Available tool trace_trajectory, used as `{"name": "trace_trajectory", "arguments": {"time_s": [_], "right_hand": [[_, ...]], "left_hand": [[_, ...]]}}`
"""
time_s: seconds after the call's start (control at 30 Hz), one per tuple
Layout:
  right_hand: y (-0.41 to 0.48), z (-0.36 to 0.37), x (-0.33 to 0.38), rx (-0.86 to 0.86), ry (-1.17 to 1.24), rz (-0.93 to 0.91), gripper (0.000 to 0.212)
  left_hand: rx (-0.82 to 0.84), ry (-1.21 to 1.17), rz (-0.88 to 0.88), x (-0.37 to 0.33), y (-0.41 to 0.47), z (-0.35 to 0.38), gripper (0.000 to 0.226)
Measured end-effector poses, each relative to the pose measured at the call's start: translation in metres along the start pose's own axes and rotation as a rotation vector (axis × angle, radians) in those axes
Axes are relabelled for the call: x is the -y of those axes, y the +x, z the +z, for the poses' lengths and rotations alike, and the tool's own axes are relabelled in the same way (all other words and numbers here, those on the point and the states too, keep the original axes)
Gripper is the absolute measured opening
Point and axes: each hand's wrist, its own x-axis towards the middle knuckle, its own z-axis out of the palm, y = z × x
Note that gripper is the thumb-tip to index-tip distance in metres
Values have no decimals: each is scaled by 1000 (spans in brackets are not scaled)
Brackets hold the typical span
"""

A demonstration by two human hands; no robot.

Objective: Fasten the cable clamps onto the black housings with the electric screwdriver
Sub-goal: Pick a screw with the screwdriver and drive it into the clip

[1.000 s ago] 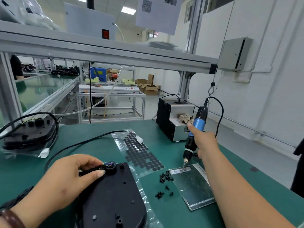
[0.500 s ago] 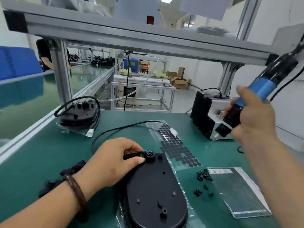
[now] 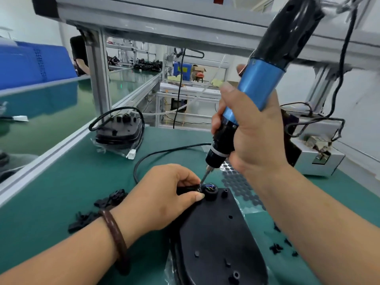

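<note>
The housing (image 3: 218, 239) lies flat on the bench (image 3: 72, 182) at 6 o'clock in the view, its narrow end toward 12. At that end the left hand (image 3: 164, 194) holds the clamp (image 3: 187, 188), thumb and curled fingers clamped on it. The clamp sits just at 9 o'clock of the round port (image 3: 210, 191), where coloured wires show. The right hand (image 3: 253, 136) wraps the screwdriver (image 3: 259, 87), fingers clamped round its blue and black barrel. The tool tilts, its top toward 1 o'clock, and its bit (image 3: 204, 175) meets the clamp beside the left thumb. A cable (image 3: 164, 153) loops away toward 12. Screws (image 3: 276, 248) lie at the housing's 3 o'clock, spare clamps (image 3: 111, 199) at its 9, and bagged housings (image 3: 119, 130) at 10, farther back.
</note>
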Motion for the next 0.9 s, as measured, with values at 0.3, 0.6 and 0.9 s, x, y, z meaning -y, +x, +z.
{"name": "trace_trajectory", "arguments": {"time_s": [0.3, 0.6, 0.9], "right_hand": [[-3, 0, -9, 32, -64, -11, 22], [-3, 3, -9, 58, -83, -22, 23], [-3, 3, -8, 75, -66, -26, 23]], "left_hand": [[-12, -5, 0, 1, 2, 1, 21], [-10, -9, -20, -1, 1, 0, 21], [-4, -26, -36, -3, 1, -1, 18]]}}
